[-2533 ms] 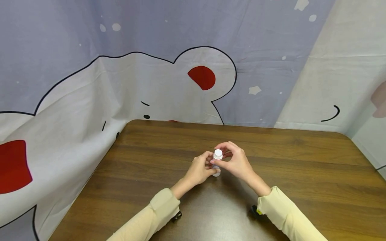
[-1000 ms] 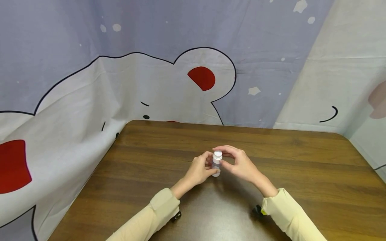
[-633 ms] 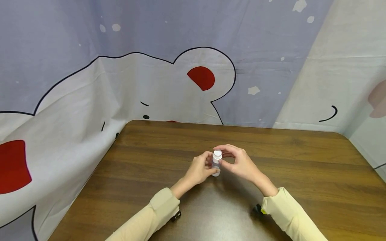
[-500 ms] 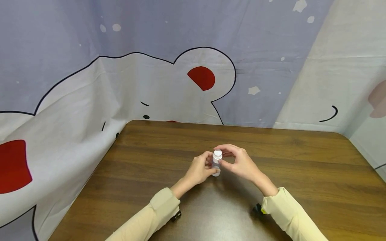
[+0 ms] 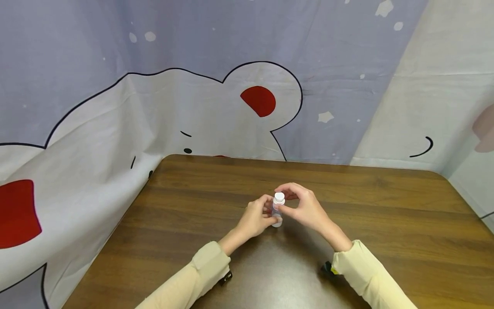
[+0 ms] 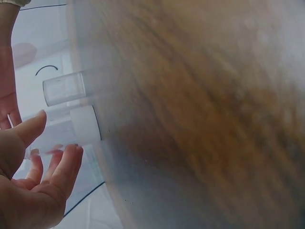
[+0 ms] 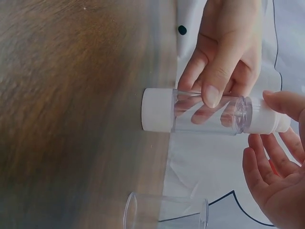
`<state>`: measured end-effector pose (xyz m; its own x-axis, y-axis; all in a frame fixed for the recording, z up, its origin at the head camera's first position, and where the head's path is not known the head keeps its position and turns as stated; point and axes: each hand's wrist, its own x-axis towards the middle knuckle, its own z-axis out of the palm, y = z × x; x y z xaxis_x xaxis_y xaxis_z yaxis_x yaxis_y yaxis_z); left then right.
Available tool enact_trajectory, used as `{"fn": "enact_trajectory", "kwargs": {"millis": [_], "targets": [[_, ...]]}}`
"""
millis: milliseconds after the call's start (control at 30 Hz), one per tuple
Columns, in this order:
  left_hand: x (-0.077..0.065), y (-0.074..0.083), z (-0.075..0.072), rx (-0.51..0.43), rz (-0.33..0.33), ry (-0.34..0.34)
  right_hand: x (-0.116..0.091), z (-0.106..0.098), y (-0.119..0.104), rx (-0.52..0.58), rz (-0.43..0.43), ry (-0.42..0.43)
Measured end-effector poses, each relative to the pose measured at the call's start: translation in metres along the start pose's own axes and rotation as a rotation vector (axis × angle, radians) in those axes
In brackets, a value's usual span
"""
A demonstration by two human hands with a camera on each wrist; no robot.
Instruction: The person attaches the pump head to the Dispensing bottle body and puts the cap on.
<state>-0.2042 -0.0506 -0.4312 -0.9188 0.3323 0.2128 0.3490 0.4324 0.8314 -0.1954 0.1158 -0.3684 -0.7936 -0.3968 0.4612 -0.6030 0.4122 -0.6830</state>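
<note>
A small clear bottle (image 7: 205, 126) with a white base (image 7: 158, 109) and a white top (image 5: 279, 196) stands upright on the table. My left hand (image 5: 252, 217) grips its clear body, thumb on the near side and fingers behind. In the right wrist view the left hand's fingers show through the clear wall. My right hand (image 5: 302, 208) pinches the white collar (image 7: 259, 116) under the top between thumb and fingers. Beside the bottle stands a clear cylindrical cap (image 6: 64, 88), which also shows at the bottom of the right wrist view; the hands hide it in the head view.
The brown wooden table (image 5: 378, 214) has rounded far corners. A printed curtain (image 5: 328, 64) hangs behind it and along the left side. Dark straps (image 5: 226, 278) sit at both wrists, under rolled pale sleeves (image 5: 210, 257).
My right hand has turned slightly at the collar, its thumb sliding left from the bottle's right side to the front. The left hand and the bottle stay in place.
</note>
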Motion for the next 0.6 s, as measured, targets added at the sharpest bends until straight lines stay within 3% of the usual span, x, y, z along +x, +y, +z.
{"fn": "enact_trajectory", "kwargs": {"millis": [233, 600], "targets": [[0.0, 0.0, 0.0, 0.014, 0.009, 0.006, 0.002, 0.013, 0.032, 0.028, 0.007, 0.015], [0.0, 0.0, -0.001, 0.03, 0.01, 0.003, 0.004, 0.021, 0.037, 0.041, -0.003, 0.032]]}}
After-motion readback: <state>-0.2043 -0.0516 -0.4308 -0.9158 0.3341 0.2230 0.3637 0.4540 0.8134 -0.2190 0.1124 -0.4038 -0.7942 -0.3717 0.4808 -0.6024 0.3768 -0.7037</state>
